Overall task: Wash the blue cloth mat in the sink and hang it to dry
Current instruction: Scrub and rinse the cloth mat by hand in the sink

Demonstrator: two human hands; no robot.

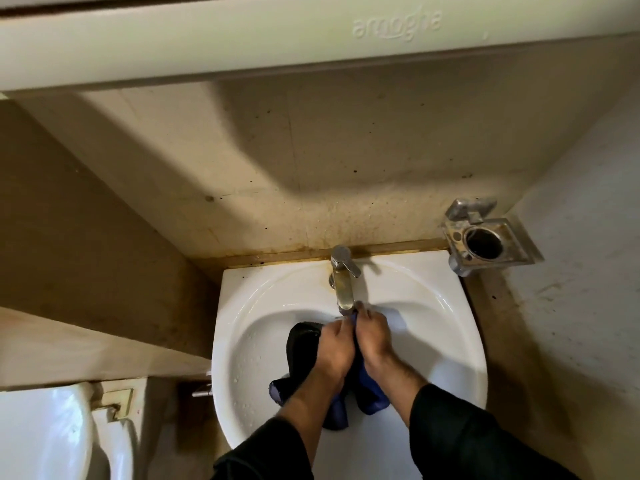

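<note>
The blue cloth mat (367, 393) lies bunched and wet in the white sink (263, 306), dark folds spilling left and toward me. My left hand (334, 351) grips the cloth on its left side. My right hand (372, 332) grips the cloth beside it, fingers reaching up just under the tap's spout. Both hands press close together over the middle of the basin. The metal tap (343, 278) stands at the sink's back edge, its lever turned to the right. I cannot tell whether water runs.
A metal holder (485, 240) with a round hole is fixed on the wall at the right of the sink. A white toilet (52, 434) stands at the lower left. A pale cabinet (311, 32) hangs overhead. Stained beige walls close in on both sides.
</note>
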